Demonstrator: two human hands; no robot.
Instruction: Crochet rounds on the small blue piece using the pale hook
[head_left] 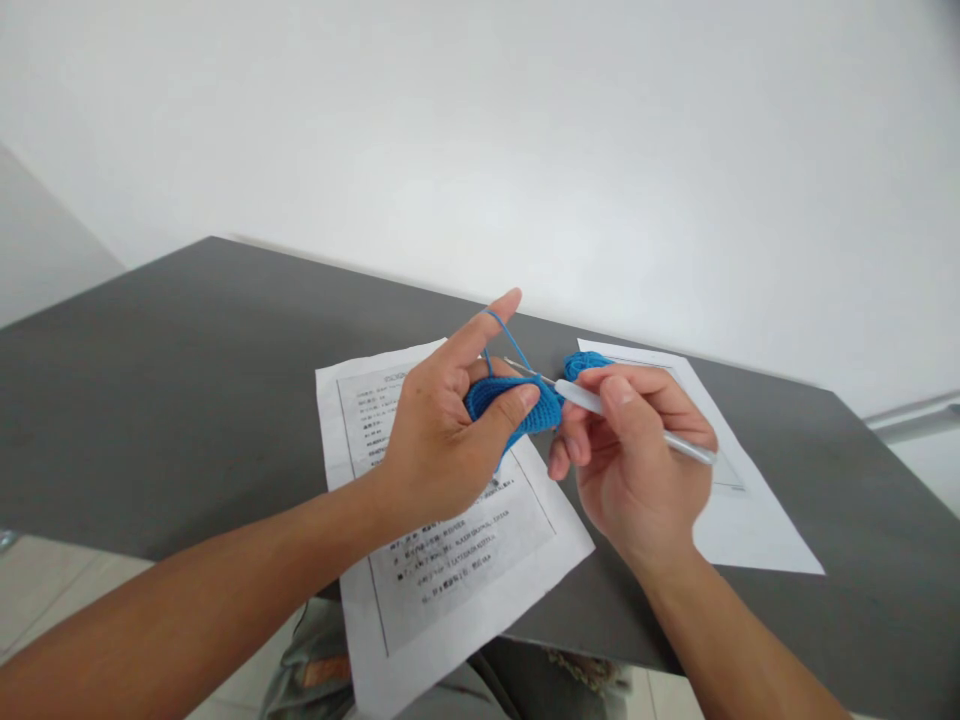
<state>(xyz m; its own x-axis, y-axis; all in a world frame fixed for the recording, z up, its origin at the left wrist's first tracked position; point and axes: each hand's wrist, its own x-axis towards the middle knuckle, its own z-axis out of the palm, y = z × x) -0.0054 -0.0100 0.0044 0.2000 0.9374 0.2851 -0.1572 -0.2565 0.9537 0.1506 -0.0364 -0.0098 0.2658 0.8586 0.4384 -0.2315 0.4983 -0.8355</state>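
My left hand (442,420) pinches a small blue crocheted piece (525,405) between thumb and fingers. Its index finger points up with a strand of blue yarn (504,330) looped over it. My right hand (637,450) is closed on a white-handled crochet hook (637,420), whose metal tip reaches into the blue piece. A ball of blue yarn (585,362) shows just behind my right hand's fingers. Both hands hover above a printed sheet (450,560) on the table.
A dark grey table (187,400) stands against a white wall. A second printed sheet (750,520) lies under and to the right of my right hand. The near sheet overhangs the table's front edge, above my lap.
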